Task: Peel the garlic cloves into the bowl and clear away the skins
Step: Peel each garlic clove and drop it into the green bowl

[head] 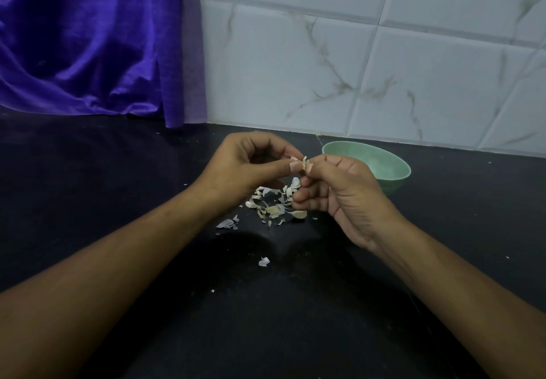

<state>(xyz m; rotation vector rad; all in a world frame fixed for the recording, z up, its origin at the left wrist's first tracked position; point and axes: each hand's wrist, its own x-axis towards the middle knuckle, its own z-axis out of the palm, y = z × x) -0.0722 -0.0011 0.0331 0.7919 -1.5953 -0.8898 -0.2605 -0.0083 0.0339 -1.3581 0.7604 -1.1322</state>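
Above the black counter (pixel 88 189), my left hand (pixel 245 168) and my right hand (pixel 339 192) meet at a small garlic clove (pixel 300 163). Both hands pinch it between thumb and fingertips, and a flap of pale skin sticks up from it. Directly below lies a pile of torn garlic skins (pixel 273 204) with what looks like a whole clove (pixel 299 214) at its right edge. A green bowl (pixel 384 162) stands behind my right hand, near the wall; its inside is partly hidden by my hand.
A stray skin flake (pixel 263 261) and tiny bits lie nearer me on the counter. A purple cloth (pixel 88 41) hangs at the back left down to the counter. White marbled tiles (pixel 369 62) form the back wall.
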